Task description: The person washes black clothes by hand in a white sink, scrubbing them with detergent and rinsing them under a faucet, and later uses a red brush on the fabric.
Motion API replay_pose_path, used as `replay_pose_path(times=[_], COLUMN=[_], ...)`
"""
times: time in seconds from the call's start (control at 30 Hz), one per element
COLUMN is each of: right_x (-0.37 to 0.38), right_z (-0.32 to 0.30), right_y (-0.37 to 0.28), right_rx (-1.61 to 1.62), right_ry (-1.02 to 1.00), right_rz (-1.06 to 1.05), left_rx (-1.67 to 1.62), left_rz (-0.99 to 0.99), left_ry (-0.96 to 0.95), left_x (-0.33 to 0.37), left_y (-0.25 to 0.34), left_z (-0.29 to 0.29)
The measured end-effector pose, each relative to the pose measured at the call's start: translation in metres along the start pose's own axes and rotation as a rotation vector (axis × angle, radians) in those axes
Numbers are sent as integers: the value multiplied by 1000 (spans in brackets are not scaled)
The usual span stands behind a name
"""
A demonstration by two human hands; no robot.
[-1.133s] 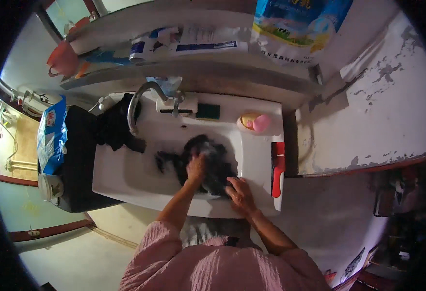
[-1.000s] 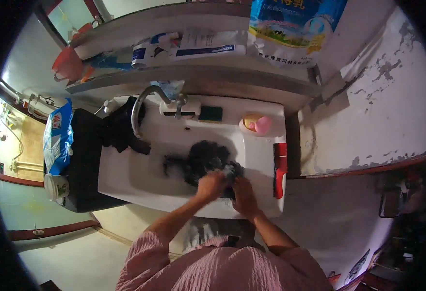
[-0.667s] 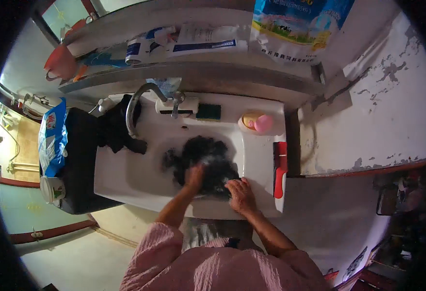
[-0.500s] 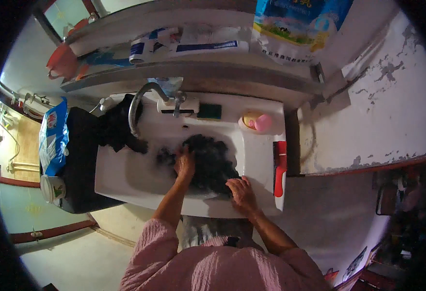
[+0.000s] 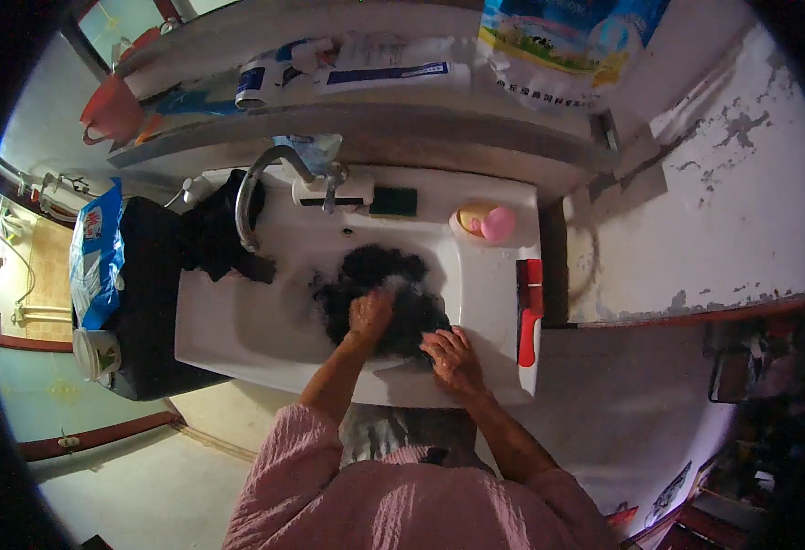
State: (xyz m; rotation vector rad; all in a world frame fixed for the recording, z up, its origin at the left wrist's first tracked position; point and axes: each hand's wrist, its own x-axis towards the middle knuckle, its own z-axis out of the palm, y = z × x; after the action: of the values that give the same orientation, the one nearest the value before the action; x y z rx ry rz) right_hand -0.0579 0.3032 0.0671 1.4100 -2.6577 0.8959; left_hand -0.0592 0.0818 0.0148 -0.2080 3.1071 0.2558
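Note:
In the basin of the white sink [image 5: 228, 353] lies a bunched, wet black cloth [image 5: 379, 264] with whitish suds on it. My left hand [image 5: 371, 313] is curled down on the middle of the cloth, knuckles up and slightly blurred, its fingertips hidden in the folds. Over the basin's near right rim, my right hand [image 5: 457, 362] has its fingers bent around the cloth's near right edge. A second black cloth [image 5: 224, 229] hangs over the sink's left side, beneath the curved faucet [image 5: 248, 206].
Behind the basin sit a dark green scouring pad [image 5: 393, 202] and a soap dish [image 5: 471, 223] with a pink item. A red-handled brush [image 5: 530, 312] lies on the right rim. A blue-white bag [image 5: 100, 252] stands at left. A shelf [image 5: 366, 124] with tubes and a pink cup [image 5: 114, 110] runs behind.
My left hand has moved right and nearer to me, curling onto the cloth's middle. The cloth has bunched up and shifted slightly. My right hand stays at its near right edge.

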Motion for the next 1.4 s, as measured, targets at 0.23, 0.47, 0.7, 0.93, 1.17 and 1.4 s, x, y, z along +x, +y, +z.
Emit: replay_pose_path(times=[0.23,0.47,0.7,0.93,1.17,1.4], right_x=[-5,-7,-6,-4,4,0], right_z=[10,4,1,-7,1,-3], right_y=[9,7,8,3,-5,6], right_rx=[-43,36,-35,76,59,26], right_ry=[-26,-219,48,-158,-109,-32], right_rz=[-73,4,-122,21,-3,-24], left_rx=[-301,126,-188,-498,-14,-196], left_rz=[-294,36,-462,-172,-126,-506], left_ry=[-171,-91,-13,-412,-160,-203], left_x=[-21,-20,29,-44,-28,-4], left_y=[44,60,-16,80,26,-60], left_z=[-62,-24,-24,-94,4,-9])
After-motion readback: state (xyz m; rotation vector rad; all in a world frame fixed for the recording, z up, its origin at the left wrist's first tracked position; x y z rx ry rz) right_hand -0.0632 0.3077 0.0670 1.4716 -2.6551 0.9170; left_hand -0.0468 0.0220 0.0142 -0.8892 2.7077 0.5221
